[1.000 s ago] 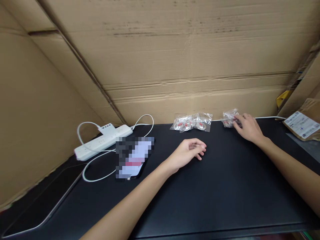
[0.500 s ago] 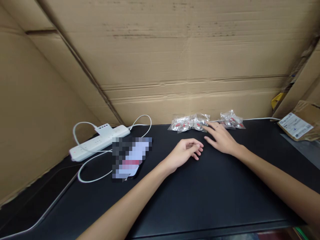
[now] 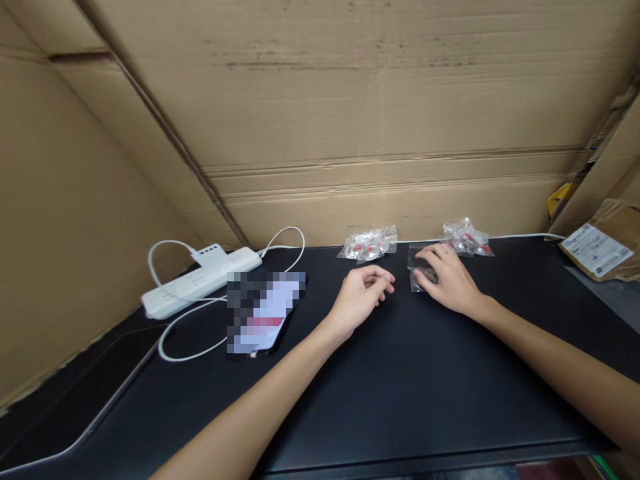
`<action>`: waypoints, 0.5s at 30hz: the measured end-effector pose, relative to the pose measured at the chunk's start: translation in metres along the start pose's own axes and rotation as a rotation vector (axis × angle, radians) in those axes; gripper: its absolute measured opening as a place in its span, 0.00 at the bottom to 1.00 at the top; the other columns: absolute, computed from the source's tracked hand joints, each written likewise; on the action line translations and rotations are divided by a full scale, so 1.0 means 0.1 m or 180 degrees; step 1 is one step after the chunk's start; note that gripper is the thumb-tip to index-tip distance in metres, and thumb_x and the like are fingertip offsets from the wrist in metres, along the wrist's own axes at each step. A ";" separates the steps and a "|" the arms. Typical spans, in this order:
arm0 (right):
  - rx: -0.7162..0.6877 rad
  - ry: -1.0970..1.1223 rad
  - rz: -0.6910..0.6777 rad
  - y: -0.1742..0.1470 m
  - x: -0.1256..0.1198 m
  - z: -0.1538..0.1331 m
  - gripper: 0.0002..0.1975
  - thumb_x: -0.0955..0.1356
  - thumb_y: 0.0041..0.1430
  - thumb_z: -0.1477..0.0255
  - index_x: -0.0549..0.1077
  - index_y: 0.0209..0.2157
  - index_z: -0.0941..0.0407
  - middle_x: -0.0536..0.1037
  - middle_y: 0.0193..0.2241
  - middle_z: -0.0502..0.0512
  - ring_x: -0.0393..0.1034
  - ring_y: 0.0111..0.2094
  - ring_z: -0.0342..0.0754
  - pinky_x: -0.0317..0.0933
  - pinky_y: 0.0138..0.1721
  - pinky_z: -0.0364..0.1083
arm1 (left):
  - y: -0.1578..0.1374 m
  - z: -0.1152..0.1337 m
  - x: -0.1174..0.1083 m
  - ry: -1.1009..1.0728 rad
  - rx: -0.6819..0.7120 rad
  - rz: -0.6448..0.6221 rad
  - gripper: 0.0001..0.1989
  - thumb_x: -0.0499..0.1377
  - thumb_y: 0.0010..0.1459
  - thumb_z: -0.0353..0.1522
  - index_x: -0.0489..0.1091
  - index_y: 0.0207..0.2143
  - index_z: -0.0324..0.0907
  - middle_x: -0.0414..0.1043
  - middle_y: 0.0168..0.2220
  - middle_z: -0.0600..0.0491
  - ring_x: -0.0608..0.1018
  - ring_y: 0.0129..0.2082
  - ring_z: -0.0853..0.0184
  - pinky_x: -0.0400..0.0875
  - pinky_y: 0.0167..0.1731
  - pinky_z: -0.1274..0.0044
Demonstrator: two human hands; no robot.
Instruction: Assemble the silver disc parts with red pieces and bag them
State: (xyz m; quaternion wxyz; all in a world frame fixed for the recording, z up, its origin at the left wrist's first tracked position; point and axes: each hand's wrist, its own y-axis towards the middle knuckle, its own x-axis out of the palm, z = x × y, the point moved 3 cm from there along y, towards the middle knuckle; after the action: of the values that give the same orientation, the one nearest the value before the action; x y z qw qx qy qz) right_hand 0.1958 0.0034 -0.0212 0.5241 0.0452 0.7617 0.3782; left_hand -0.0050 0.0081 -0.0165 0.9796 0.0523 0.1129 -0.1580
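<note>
My right hand (image 3: 450, 280) has its thumb and fingers on a small clear plastic packet (image 3: 416, 283), which lies low over the black table (image 3: 390, 387). A round item inside that packet is mostly hidden by my thumb. To its left, my left hand (image 3: 361, 300) is loosely curled, thumb against the fingers, with nothing visible in it. Behind the hands, a group of clear packets (image 3: 369, 244) holds round silvery pieces with red parts. More packets of the same look (image 3: 467, 239) lie just beyond my right hand.
A phone (image 3: 273, 313), its screen blurred out, lies at the left. Beyond it are a white power strip (image 3: 200, 283) and a looped white cable (image 3: 167, 357). Cardboard walls (image 3: 380, 113) stand behind and at the left. A brown package with a white label (image 3: 597, 250) is at the right.
My right hand has drawn one packet away from the left-hand group, toward me and to the right. My left hand has shifted slightly left and its fingers have closed more.
</note>
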 end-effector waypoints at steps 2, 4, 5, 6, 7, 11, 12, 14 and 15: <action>0.0082 -0.0167 0.0016 0.01 0.03 0.04 0.15 0.64 0.63 0.69 0.71 0.50 0.57 0.73 0.48 0.63 0.65 0.51 0.60 0.59 0.54 0.60 | 0.01 -0.03 -0.03 0.0382 0.0065 0.0132 0.07 0.57 0.56 0.32 0.74 0.32 0.39 0.75 0.28 0.51 0.75 0.28 0.68 0.67 0.29 0.77; 0.0128 -0.0253 -0.0041 0.01 0.04 0.07 0.15 0.64 0.63 0.69 0.71 0.50 0.57 0.73 0.48 0.64 0.65 0.51 0.61 0.57 0.55 0.62 | 0.00 -0.04 -0.03 0.0718 0.0197 0.0154 0.06 0.57 0.55 0.31 0.74 0.32 0.40 0.76 0.28 0.52 0.76 0.31 0.67 0.68 0.33 0.76; 0.0137 -0.0264 -0.0059 0.01 0.05 0.07 0.15 0.63 0.64 0.69 0.72 0.49 0.57 0.73 0.47 0.64 0.66 0.50 0.61 0.58 0.55 0.62 | -0.01 -0.04 -0.02 0.0826 0.0256 0.0122 0.07 0.57 0.55 0.30 0.75 0.32 0.40 0.76 0.29 0.52 0.77 0.31 0.66 0.68 0.34 0.75; 0.0137 -0.0261 -0.0070 0.01 0.04 0.08 0.14 0.63 0.64 0.69 0.73 0.47 0.57 0.73 0.46 0.63 0.66 0.49 0.60 0.58 0.54 0.61 | -0.01 -0.04 -0.01 0.0893 0.0300 0.0084 0.07 0.57 0.55 0.31 0.75 0.32 0.41 0.77 0.30 0.52 0.77 0.32 0.66 0.68 0.34 0.75; 0.0126 -0.0254 -0.0083 0.01 0.04 0.07 0.13 0.62 0.65 0.69 0.74 0.46 0.56 0.73 0.46 0.63 0.67 0.48 0.59 0.59 0.54 0.61 | -0.02 -0.03 0.00 0.0929 0.0330 0.0054 0.07 0.57 0.55 0.31 0.75 0.32 0.41 0.77 0.30 0.52 0.77 0.32 0.66 0.68 0.34 0.75; 0.0062 -0.0285 -0.0200 0.01 0.01 0.07 0.13 0.61 0.65 0.71 0.74 0.45 0.56 0.73 0.42 0.62 0.68 0.44 0.58 0.60 0.51 0.60 | -0.02 -0.02 0.02 0.0958 0.0372 -0.0023 0.07 0.57 0.56 0.31 0.75 0.32 0.41 0.77 0.30 0.52 0.77 0.32 0.66 0.68 0.33 0.75; 0.0069 -0.0294 -0.0242 0.01 0.01 0.08 0.13 0.61 0.64 0.71 0.74 0.44 0.56 0.74 0.40 0.62 0.68 0.44 0.58 0.60 0.51 0.60 | -0.02 -0.02 0.02 0.0972 0.0375 -0.0028 0.07 0.57 0.56 0.31 0.75 0.32 0.41 0.77 0.30 0.52 0.77 0.32 0.66 0.67 0.33 0.76; 0.0161 -0.0286 -0.0294 0.02 0.01 0.12 0.10 0.63 0.61 0.71 0.74 0.40 0.56 0.74 0.37 0.61 0.67 0.42 0.57 0.60 0.49 0.59 | -0.02 -0.02 0.01 0.1006 0.0374 -0.0046 0.07 0.57 0.57 0.32 0.75 0.32 0.41 0.77 0.31 0.52 0.77 0.32 0.65 0.67 0.32 0.76; 0.0246 -0.0264 -0.0305 0.03 0.01 0.14 0.08 0.64 0.59 0.71 0.73 0.38 0.56 0.74 0.35 0.60 0.67 0.41 0.57 0.60 0.48 0.58 | -0.03 -0.02 0.01 0.1026 0.0374 -0.0062 0.07 0.57 0.57 0.32 0.75 0.32 0.42 0.77 0.31 0.52 0.77 0.32 0.65 0.67 0.32 0.76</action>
State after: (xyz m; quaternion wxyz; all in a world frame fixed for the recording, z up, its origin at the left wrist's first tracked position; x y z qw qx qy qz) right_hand 0.2063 0.0134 -0.0225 0.5705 0.0444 0.7547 0.3208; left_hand -0.0049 0.0055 -0.0188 0.9425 0.1331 0.2596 -0.1633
